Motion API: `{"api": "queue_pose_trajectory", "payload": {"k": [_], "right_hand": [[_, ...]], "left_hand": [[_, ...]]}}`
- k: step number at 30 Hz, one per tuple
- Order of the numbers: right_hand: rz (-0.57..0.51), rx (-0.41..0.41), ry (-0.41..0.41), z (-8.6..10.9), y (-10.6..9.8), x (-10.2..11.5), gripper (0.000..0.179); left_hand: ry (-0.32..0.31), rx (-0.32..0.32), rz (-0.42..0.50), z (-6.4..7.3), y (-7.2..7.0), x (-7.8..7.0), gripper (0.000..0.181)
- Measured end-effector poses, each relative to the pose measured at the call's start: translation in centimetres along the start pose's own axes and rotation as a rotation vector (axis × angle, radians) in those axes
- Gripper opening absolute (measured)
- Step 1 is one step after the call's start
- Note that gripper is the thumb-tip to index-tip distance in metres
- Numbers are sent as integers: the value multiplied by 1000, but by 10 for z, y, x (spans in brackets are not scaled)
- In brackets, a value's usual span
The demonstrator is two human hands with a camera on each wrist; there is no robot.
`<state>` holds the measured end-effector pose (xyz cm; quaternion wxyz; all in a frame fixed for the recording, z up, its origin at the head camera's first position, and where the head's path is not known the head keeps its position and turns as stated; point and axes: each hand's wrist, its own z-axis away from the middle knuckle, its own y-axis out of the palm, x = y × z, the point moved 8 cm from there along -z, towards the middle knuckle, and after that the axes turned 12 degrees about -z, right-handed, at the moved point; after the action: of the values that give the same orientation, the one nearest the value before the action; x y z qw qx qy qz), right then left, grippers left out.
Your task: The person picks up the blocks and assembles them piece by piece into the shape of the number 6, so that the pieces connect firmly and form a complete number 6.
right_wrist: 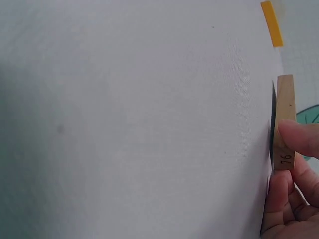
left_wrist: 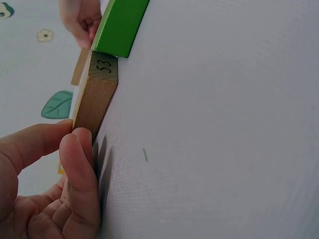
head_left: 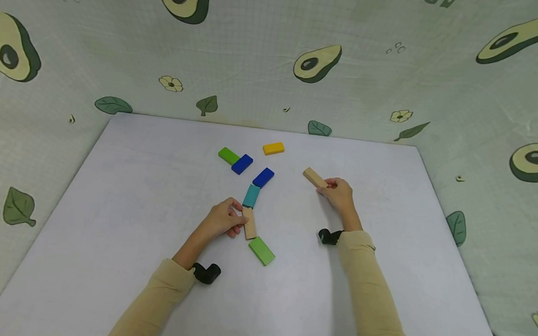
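My left hand (head_left: 224,217) is at a plain wooden block (head_left: 249,224), thumb and fingertips pinching its edge. The left wrist view shows the number 53 on this block's end. It lies in a curved row, between a teal block (head_left: 251,195) and a light green block (head_left: 261,251). A blue block (head_left: 264,177) continues the row past the teal one. Farther right, my right hand (head_left: 338,195) pinches the near end of a second plain wooden block (right_wrist: 285,99), marked 76. That block is held close over the table, apart from the row.
Behind the row, another green block (head_left: 228,155) and a second blue block (head_left: 242,164) meet end to side. A yellow block (head_left: 274,148) lies near the back of the white table (head_left: 109,204). A cloth with avocado prints (head_left: 258,49) hangs behind the table.
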<state>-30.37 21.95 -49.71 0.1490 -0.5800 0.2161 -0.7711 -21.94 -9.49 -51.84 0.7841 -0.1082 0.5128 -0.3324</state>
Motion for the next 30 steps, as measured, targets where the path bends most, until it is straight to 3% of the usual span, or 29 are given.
{"api": "queue_pose_trajectory", "payload": {"k": [16, 30], "right_hand": [[-39, 71, -18, 15, 4, 4, 45], [-29, 215, -88, 31, 32, 19, 41]], "left_hand": [[-7, -3, -6, 1, 0, -1, 33], [-9, -3, 4, 0, 0, 0, 33]]}}
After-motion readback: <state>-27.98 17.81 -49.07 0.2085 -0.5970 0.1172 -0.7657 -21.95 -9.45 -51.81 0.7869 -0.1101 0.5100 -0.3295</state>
